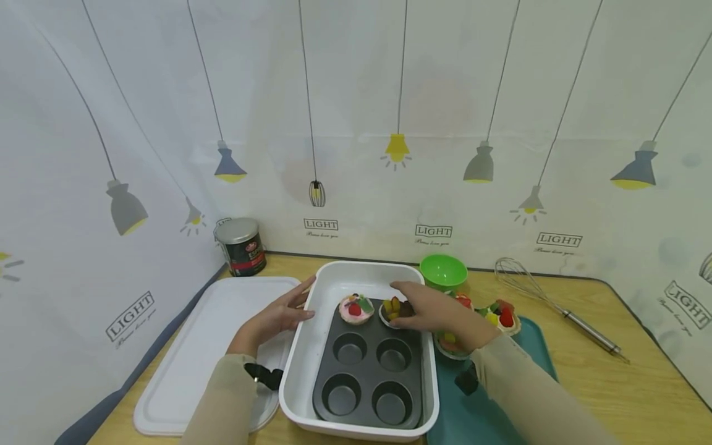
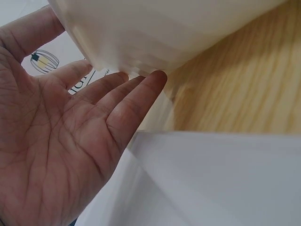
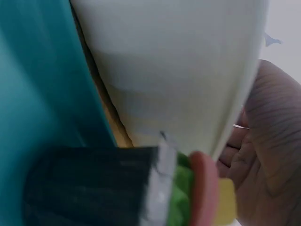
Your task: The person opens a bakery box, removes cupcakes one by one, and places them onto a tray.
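Observation:
A white rectangular bin [image 1: 295,371] holds a dark grey muffin tin [image 1: 356,366]. My left hand [image 1: 280,315] grips the bin's left rim, thumb over the edge; in the left wrist view its fingers [image 2: 136,106] touch the outer wall. A pink-topped toy cupcake [image 1: 356,309] sits in the tin's back left cup. Over the back right cup, my right hand [image 1: 434,312] reaches across the bin's right rim and holds a cupcake with yellow fruit [image 1: 392,308] between thumb and fingers. In the right wrist view the bin wall hides most of that hand's fingers.
More fruit-topped cupcakes [image 1: 503,315] stand on a teal tray [image 1: 473,402] at the right; one cupcake [image 3: 94,188] fills the lower right wrist view. A green bowl [image 1: 443,272], a whisk [image 1: 562,309], a white lid [image 1: 206,346] and a dark canister [image 1: 245,250] surround the bin.

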The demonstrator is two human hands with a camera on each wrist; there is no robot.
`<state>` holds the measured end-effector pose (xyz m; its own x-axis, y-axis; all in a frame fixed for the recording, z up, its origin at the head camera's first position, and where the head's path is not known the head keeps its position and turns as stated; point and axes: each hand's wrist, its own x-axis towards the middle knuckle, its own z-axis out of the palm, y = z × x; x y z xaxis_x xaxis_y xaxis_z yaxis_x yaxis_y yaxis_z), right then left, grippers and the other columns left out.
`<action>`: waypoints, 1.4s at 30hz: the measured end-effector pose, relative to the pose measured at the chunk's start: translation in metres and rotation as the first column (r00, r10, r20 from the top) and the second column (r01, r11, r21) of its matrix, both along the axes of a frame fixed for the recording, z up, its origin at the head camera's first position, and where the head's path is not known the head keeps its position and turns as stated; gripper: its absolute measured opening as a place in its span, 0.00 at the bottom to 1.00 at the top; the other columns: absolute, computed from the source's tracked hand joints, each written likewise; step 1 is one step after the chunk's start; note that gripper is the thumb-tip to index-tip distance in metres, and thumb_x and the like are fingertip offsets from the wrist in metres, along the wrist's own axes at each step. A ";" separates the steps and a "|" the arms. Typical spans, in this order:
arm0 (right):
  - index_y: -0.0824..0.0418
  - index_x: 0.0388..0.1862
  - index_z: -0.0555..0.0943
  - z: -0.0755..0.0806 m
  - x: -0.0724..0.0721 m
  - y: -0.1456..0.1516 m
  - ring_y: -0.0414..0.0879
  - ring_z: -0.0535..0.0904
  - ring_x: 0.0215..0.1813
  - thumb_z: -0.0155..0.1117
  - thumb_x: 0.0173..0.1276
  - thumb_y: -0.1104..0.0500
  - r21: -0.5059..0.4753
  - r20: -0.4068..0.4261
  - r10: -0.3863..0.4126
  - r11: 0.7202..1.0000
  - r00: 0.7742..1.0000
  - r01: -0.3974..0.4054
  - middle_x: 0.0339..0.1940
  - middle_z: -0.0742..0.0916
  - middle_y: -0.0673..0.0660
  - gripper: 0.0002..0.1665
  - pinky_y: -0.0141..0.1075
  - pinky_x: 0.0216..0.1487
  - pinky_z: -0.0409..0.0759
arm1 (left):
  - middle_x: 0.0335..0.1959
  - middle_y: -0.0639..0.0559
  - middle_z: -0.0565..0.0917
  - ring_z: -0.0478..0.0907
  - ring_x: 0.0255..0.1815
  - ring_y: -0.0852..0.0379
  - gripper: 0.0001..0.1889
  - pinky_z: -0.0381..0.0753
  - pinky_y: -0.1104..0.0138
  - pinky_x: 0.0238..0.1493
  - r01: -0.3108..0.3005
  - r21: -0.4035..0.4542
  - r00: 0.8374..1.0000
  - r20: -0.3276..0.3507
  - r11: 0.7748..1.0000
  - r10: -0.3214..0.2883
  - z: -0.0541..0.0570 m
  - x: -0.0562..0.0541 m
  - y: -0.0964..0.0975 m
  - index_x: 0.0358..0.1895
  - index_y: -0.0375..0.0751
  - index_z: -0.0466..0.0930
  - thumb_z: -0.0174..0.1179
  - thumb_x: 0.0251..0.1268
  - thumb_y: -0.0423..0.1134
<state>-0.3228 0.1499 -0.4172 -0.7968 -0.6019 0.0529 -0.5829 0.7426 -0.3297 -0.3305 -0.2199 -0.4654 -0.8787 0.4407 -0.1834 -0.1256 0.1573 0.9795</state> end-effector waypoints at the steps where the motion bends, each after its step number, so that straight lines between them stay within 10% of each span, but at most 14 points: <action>1: 0.62 0.76 0.65 -0.002 -0.001 -0.001 0.52 0.74 0.68 0.71 0.63 0.37 0.019 0.003 -0.019 1.000 1.000 0.019 0.69 0.77 0.60 0.51 0.49 0.67 0.73 | 0.82 0.46 0.51 0.62 0.75 0.38 0.48 0.68 0.42 0.67 0.003 0.003 1.000 0.001 1.000 -0.003 0.000 0.000 0.000 0.80 0.70 0.49 0.67 0.62 0.41; 42: 0.57 0.66 0.76 -0.012 0.003 -0.016 0.45 0.79 0.54 0.74 0.57 0.33 0.086 -0.049 -0.097 0.991 0.994 0.101 0.53 0.84 0.52 0.45 0.45 0.58 0.79 | 0.82 0.48 0.51 0.61 0.76 0.40 0.47 0.70 0.45 0.67 0.015 0.013 1.000 0.012 1.000 -0.015 -0.001 -0.003 -0.003 0.80 0.72 0.51 0.68 0.61 0.41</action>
<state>-0.3194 0.1334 -0.4293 -0.8509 -0.5238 0.0396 -0.5173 0.8227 -0.2356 -0.3335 -0.2224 -0.4666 -0.8699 0.4559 -0.1882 -0.1351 0.1467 0.9799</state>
